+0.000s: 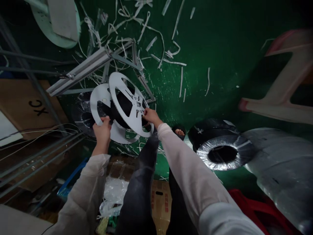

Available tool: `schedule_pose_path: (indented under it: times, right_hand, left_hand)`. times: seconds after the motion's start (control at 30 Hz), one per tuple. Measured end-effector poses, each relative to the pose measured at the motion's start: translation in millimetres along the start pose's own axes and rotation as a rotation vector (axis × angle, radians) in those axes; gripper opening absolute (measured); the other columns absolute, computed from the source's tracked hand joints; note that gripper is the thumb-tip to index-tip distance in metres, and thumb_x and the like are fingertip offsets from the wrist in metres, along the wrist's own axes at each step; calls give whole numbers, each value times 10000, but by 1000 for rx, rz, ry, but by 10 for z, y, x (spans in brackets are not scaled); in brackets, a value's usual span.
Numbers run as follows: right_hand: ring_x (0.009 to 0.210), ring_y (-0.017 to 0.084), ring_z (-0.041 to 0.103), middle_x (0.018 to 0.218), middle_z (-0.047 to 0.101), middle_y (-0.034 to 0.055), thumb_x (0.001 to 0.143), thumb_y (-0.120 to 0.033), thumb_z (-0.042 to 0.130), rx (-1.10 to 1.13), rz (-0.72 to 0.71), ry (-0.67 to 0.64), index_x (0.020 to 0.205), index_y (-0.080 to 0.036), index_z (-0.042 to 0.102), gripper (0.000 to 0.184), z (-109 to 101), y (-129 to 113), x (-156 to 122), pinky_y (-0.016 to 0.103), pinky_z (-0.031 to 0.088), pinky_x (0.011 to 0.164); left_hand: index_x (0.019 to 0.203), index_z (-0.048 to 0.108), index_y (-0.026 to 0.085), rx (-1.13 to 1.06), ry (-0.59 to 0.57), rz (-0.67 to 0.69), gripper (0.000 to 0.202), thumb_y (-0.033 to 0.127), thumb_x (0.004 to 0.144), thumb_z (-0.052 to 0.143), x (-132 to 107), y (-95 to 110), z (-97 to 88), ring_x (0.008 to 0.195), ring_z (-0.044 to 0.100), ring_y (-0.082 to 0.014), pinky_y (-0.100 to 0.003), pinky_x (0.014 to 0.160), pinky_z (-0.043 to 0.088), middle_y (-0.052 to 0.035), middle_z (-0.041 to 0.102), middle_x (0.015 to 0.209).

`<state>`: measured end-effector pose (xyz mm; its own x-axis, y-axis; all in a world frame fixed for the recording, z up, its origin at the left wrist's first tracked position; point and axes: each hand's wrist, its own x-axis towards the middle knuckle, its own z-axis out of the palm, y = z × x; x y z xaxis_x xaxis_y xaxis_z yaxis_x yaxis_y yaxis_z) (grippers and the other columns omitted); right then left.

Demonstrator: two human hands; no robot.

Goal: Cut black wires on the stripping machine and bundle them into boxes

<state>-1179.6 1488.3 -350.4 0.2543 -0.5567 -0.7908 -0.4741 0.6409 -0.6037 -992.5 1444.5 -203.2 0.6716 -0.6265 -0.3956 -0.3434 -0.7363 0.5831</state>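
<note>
Both my hands hold a white slotted reel (124, 98) up over the floor, with a black core between its two flanges. My left hand (102, 132) is shut on the rim of the lower flange. My right hand (152, 117) grips the upper flange at its right side, fingers over a slotted spoke. Any winding on the core is too dark to make out. Behind the reel, at left, lies a clear wound disc (83, 112), partly hidden by the reel.
A black roll banded in clear film (221, 149) lies on the green floor at right, beside a large grey curved sheet (281, 166). White scrap strips litter the floor. A metal frame (97, 62), a marked cardboard box (26, 104), plastic film (113, 195) and a red stool (259, 209) surround me.
</note>
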Motion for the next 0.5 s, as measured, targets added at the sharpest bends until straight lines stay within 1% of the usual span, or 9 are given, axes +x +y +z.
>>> schedule_pose_path:
  times: [0.07,0.1,0.17,0.23,0.3,0.33,0.4,0.43,0.5]
  right_hand:
    - [747,154,638,813,681,34,704,-192,630,240,-59,-65,951,-139,611,253,-85,154,-78,276,501,719]
    - [741,142,633,808,681,32,695,-178,635,315,-85,-70,935,-126,623,246,-118,217,-131,271,499,726]
    - [766,142,627,806,682,39,683,-170,647,367,-136,-22,862,-117,653,186,-147,287,-239,277,491,757]
    - [749,144,624,797,678,37,703,-225,650,396,-175,49,851,-129,667,177,-122,272,-316,278,495,738]
    - [663,131,614,801,668,28,754,-323,614,476,-192,90,941,-148,657,259,-68,199,-337,261,503,643]
    - [605,121,601,797,661,22,778,-358,586,508,-185,88,978,-158,644,289,-41,156,-327,250,496,586]
    - [524,106,570,760,647,10,807,-363,546,489,-152,48,954,-165,638,263,-10,81,-277,234,474,518]
    - [516,105,567,739,641,5,810,-342,543,440,-129,30,911,-165,638,225,-8,53,-244,231,470,516]
    - [580,120,594,738,641,4,784,-304,579,288,-87,32,844,-168,625,155,-29,13,-179,237,484,574]
  left_hand:
    - [669,529,147,-3,-10,4,239,334,621,669,15,-11,-5,362,348,-35,-193,362,265,53,492,523]
    - [675,527,148,-6,-18,5,244,339,623,670,27,-15,-7,363,348,-35,-193,362,264,49,502,533]
    - [678,519,151,-15,-27,12,249,337,621,674,51,-18,-10,363,350,-36,-195,356,256,42,520,556]
    - [674,513,154,-18,-33,26,243,329,622,675,71,-14,-7,360,346,-35,-196,352,249,42,521,564]
    - [668,511,156,-13,-36,37,233,327,631,665,83,-5,2,356,338,-35,-197,350,243,46,513,559]
    - [665,511,157,-10,-41,40,229,327,633,660,87,0,8,356,337,-35,-198,350,243,46,513,559]
    - [656,510,157,-9,-45,46,223,325,632,655,94,10,16,359,338,-35,-199,353,244,43,517,561]
    - [650,510,156,-11,-46,51,223,325,631,654,97,13,19,360,336,-34,-199,355,241,42,518,562]
    - [647,513,151,-17,-51,59,226,323,629,660,103,15,20,362,331,-30,-198,358,238,41,519,565]
